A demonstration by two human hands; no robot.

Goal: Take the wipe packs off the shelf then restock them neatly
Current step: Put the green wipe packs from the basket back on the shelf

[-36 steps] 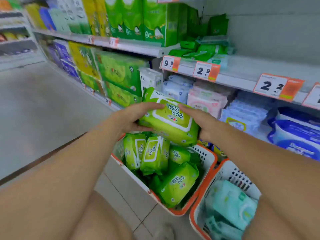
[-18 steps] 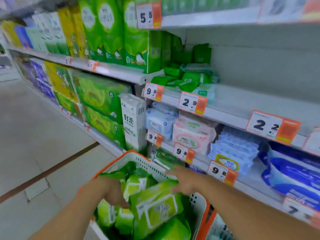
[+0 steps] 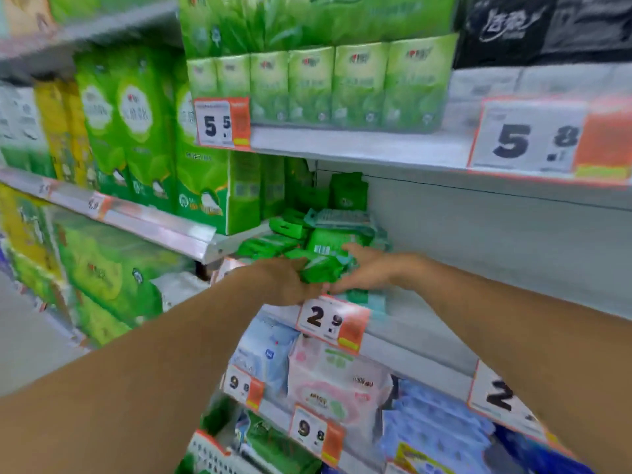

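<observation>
Wipe packs (image 3: 321, 241), small and dark green, lie in a loose heap at the middle of the frame, on the shelf (image 3: 410, 323) above the 2.9 price tag (image 3: 333, 323), with more standing behind toward the back panel. Both hands meet at the near edge of that heap: the left hand (image 3: 290, 282) comes in from the lower left and the right hand (image 3: 367, 271) from the right, with one green pack (image 3: 321, 270) caught between them, its long axis running roughly left to right across the frame. The heap lies just beyond and above the fingers, so either hand is about equally near. Motion blur smears the fingers; I judge both hands wrap that pack, but the left grip is partly hidden by its own knuckles. A white basket (image 3: 212, 456) is cut off at the bottom edge.
</observation>
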